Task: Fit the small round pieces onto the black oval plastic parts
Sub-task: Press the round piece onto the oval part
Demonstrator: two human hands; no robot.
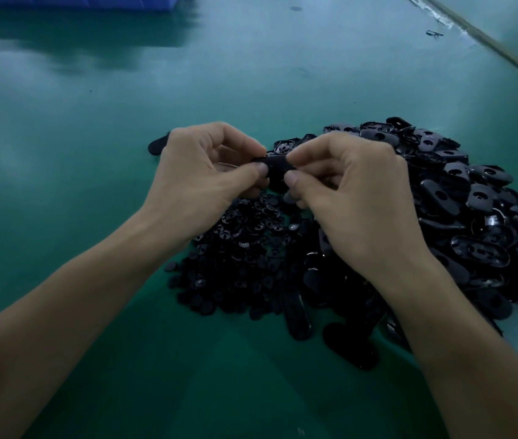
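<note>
1. Left hand (pixel 210 172): raised above the table, fingers curled; thumb and forefinger pinch the left end of a held oval part (pixel 275 171).
2. Right hand (pixel 346 191): raised opposite the left hand, fingers curled; thumb and forefinger pinch the right end of the same part. The fingertips of the two hands almost meet.
3. Held oval part: black plastic, lying crosswise between the two hands, above the far edge of the round pieces. Mostly hidden by the fingers; whether a round piece sits on it cannot be told.
4. Small round pieces (pixel 245 248): a loose black pile on the table, directly below the hands and between the forearms.
5. Heap of oval parts (pixel 473 217): a large pile of black parts, right of the hands, touching the round pieces on its left side. Many show a hole in the middle; some lie hollow side up.
6. Near oval parts (pixel 349 346): a few lying flat at the near foot of the heap, beside the right forearm.
7. Single oval part (pixel 158 145): alone on the table, partly hidden behind the left hand.
8. Table (pixel 93 122): green surface, glossy, carrying all of the above.
9. Blue bin (pixel 77 1): far left corner, only its lower edge in view.
10. Small dark scrap (pixel 434 33): far right, near the table's pale edge; too small to identify.
</note>
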